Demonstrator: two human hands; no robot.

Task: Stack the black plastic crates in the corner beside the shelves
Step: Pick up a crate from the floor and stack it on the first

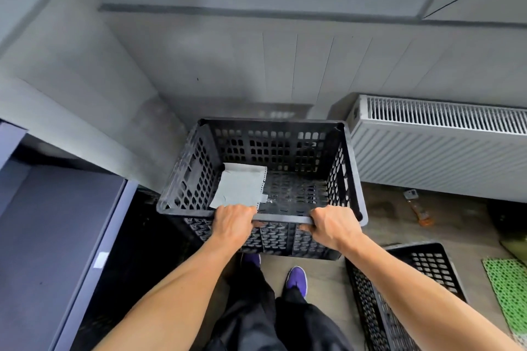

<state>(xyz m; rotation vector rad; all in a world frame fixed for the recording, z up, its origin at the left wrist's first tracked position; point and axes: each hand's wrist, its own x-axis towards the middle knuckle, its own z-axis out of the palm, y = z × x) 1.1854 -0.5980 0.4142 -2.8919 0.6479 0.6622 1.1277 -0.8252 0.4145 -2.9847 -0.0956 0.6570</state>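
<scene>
Two bare hands hold one black crate (272, 145) by its near rim, seen from the head camera looking down. The left hand (233, 222) is closed on the rim, with its fingers curled over the top and down inside the crate. The right hand (332, 226) grips the same rim further right, near the corner, with its fingers over the top and its thumb under the edge. Both hands hold tight, and neither one is spread out.

Both arms are bare. They reach forward and a little down from the bottom of the picture, nearly straight, with a gap between them. Two purple shoes (296, 279) show on the floor (322, 282) below that gap.

The crate is up at the corner, open side up. A grey paper (239, 185) lies flat inside, on the left of its bottom. I cannot tell what is under the crate.

The grey wall (285, 65) is close behind the crate and close on its left side. A white radiator (442, 157) is just beside its right side, with a thin gap between them. The dark shelf (57, 236) is at the left, near the left arm.

A second black crate (410, 288) sits on the floor under the right arm. A green mat (510, 288) and a small orange tool (417, 206) lie further right.
</scene>
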